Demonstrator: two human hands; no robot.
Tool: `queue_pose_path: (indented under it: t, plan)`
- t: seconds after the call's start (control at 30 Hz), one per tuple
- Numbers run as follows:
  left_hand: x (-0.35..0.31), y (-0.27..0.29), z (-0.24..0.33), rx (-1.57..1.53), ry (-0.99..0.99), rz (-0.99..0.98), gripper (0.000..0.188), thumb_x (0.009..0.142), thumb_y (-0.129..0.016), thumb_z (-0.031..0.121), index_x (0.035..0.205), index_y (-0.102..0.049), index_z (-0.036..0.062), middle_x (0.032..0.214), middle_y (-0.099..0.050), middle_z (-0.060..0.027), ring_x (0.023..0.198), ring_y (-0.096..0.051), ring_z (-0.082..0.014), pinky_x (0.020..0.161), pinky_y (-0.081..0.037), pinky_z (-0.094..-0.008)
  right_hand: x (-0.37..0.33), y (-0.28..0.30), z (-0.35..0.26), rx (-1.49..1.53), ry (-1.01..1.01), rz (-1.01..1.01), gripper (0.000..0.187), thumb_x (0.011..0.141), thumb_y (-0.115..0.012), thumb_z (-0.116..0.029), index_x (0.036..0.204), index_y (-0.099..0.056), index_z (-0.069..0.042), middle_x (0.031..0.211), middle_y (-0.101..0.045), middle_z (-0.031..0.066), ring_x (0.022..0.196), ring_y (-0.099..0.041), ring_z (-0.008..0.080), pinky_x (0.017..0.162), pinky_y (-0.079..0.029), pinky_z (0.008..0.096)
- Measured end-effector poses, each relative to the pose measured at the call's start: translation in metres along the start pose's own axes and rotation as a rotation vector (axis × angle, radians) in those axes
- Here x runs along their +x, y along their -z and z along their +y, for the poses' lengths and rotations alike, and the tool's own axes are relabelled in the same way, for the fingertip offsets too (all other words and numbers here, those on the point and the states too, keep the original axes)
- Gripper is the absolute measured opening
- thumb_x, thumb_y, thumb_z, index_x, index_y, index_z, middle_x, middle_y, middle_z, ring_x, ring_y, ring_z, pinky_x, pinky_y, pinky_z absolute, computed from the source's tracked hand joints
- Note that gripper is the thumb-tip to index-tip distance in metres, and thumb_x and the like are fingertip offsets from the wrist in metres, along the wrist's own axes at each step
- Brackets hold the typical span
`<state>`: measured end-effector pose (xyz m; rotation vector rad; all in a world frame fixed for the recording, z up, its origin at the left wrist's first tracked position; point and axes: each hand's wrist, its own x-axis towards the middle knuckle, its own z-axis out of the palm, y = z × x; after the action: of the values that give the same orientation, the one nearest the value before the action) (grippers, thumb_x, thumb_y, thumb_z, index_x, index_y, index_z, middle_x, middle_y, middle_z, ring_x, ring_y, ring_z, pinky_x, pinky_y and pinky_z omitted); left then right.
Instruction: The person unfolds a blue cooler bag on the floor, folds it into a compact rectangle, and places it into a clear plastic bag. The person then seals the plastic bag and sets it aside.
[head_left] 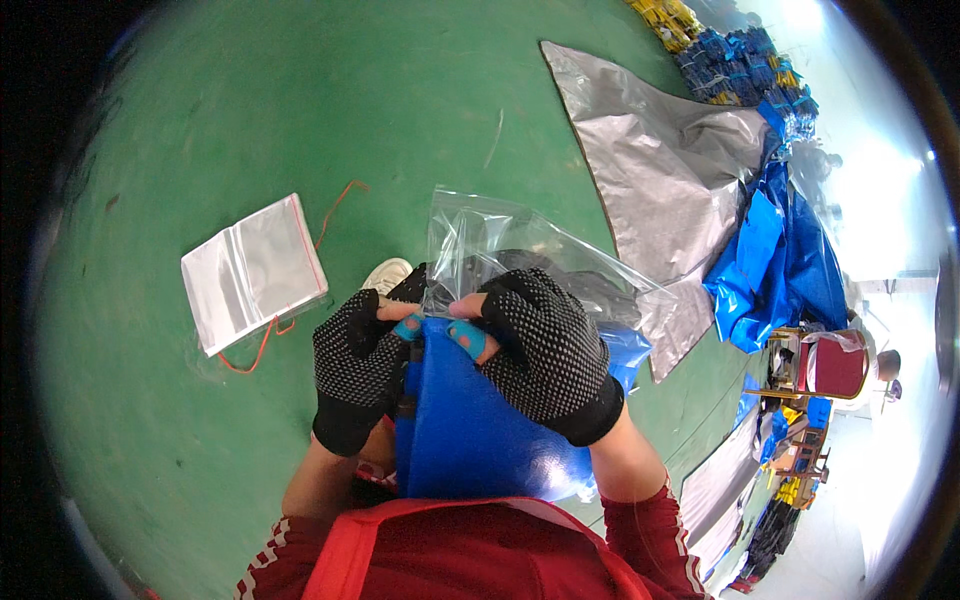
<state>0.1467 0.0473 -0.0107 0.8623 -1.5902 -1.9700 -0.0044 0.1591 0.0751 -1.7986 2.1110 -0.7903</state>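
Note:
A clear plastic bag (520,228) spreads out in front of me, its near edge bunched at my fingertips. My left hand (352,370), in a black dotted glove with bare fingertips, pinches that edge. Close beside it, my right hand (550,365) in a matching glove is closed on the same bag, and its forearm passes over the blue piece. Blue tape wraps both thumbs. Under my hands and against my lap lies a glossy blue folded sheet (490,425), apparently a tarp. How far the bag reaches over the blue sheet is hard to make out.
On the green floor to the left lies a stack of clear bags (255,262) with red string (262,350). A silver-grey sheet (655,150) and crumpled blue tarp (775,265) lie right. Blue and yellow bundles (735,68) stand beyond; a red chair (835,363) is far right.

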Motion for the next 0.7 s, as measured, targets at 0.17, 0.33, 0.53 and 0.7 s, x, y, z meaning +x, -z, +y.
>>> queue_pose_path:
  t: [0.17, 0.33, 0.53, 0.7]
  plan:
    - [0.002, -0.001, 0.005, -0.029, 0.03, -0.025, 0.017, 0.082, -0.066, 0.005, 0.097, -0.066, -0.0009, 0.083, -0.069, -0.0088, 0.078, -0.066, -0.0151, 0.073, -0.051, -0.0306, 0.001, -0.003, -0.001, 0.067, -0.022, 0.024, 0.026, 0.077, -0.068, -0.019, 0.098, -0.061, -0.004, 0.09, -0.058, 0.0175, 0.086, -0.055, 0.038, 0.078, -0.046, 0.0446]
    - [0.016, -0.012, -0.007, 0.427, -0.287, 0.018, 0.014, 0.082, -0.067, 0.012, 0.091, -0.067, 0.0007, 0.083, -0.07, -0.01, 0.073, -0.066, -0.0184, 0.07, -0.052, -0.0335, 0.002, -0.012, 0.012, 0.107, -0.154, 0.031, 0.028, 0.075, -0.073, -0.017, 0.098, -0.063, -0.005, 0.091, -0.058, 0.0158, 0.085, -0.058, 0.0342, 0.077, -0.048, 0.0409]
    - [0.029, -0.007, -0.02, 0.059, -0.018, -0.117, 0.013, 0.082, -0.066, 0.012, 0.087, -0.067, -0.0002, 0.077, -0.067, -0.0086, 0.069, -0.064, -0.0155, 0.065, -0.051, -0.0295, -0.006, -0.02, 0.018, -0.09, -0.04, 0.069, 0.026, 0.074, -0.075, -0.017, 0.096, -0.065, -0.006, 0.093, -0.059, 0.0153, 0.088, -0.059, 0.0324, 0.077, -0.049, 0.0391]
    - [0.036, -0.01, -0.026, 0.087, -0.042, -0.123, 0.014, 0.079, -0.068, 0.01, 0.089, -0.067, -0.0005, 0.083, -0.068, -0.0115, 0.073, -0.065, -0.0164, 0.068, -0.052, -0.0286, -0.007, -0.024, 0.021, 0.063, -0.206, 0.163, 0.027, 0.072, -0.075, -0.016, 0.096, -0.067, -0.007, 0.094, -0.059, 0.0157, 0.09, -0.058, 0.0335, 0.079, -0.048, 0.0406]
